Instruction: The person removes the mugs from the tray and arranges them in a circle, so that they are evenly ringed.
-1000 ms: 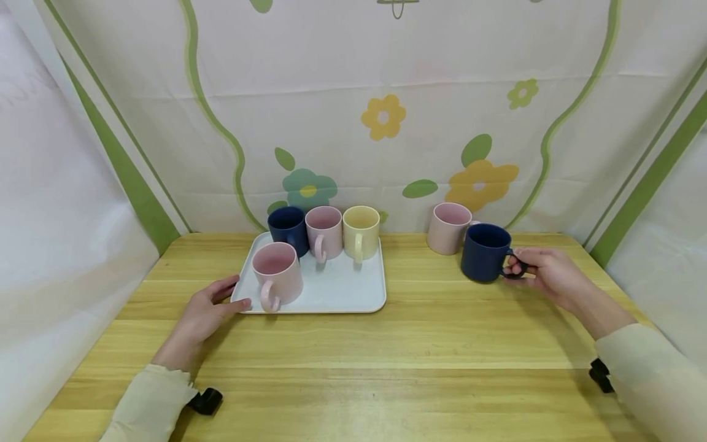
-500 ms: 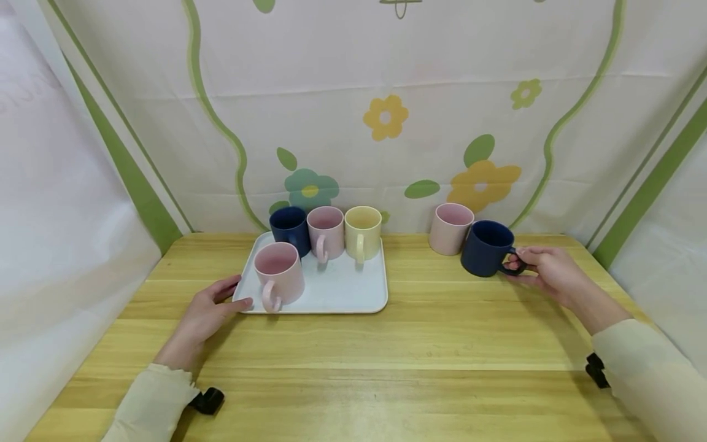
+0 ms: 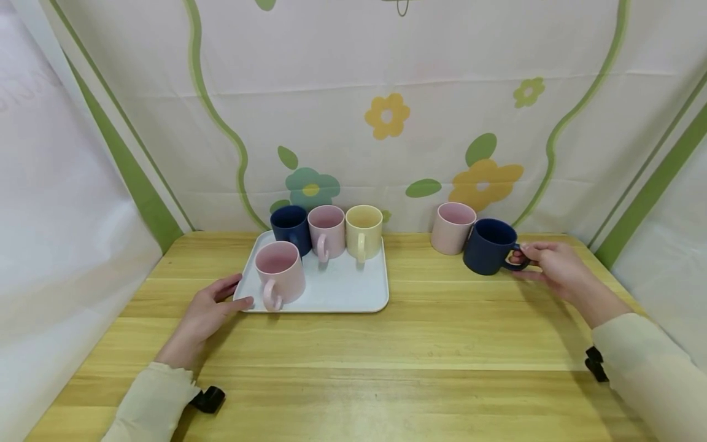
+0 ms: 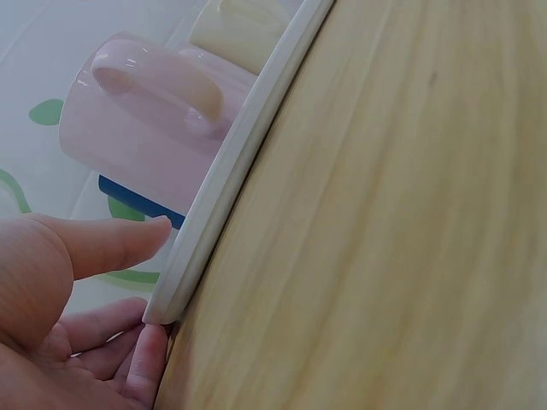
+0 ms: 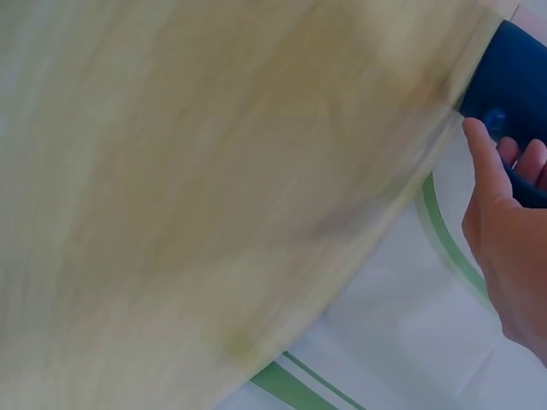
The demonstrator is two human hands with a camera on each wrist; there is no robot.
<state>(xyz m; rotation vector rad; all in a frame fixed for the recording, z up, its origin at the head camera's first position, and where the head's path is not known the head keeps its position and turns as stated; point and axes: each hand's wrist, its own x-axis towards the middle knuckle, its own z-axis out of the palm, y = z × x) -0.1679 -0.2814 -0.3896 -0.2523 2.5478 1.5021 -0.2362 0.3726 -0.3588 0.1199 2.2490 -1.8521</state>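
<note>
Navy mug (image 3: pixel 486 250) positioning seems current: my right hand (image 3: pixel 556 267) pinches its handle (image 3: pixel 510 267), my left hand (image 3: pixel 207 312) the white tray (image 3: pixel 342 296), and the next move likely requires level control.

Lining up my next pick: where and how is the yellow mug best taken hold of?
Probably by its handle, from the front. The yellow mug stands upright with the handle turned toward the person, and the tray is bare before it. The pink mug close on its left and the cloth behind make those sides tighter.
</note>
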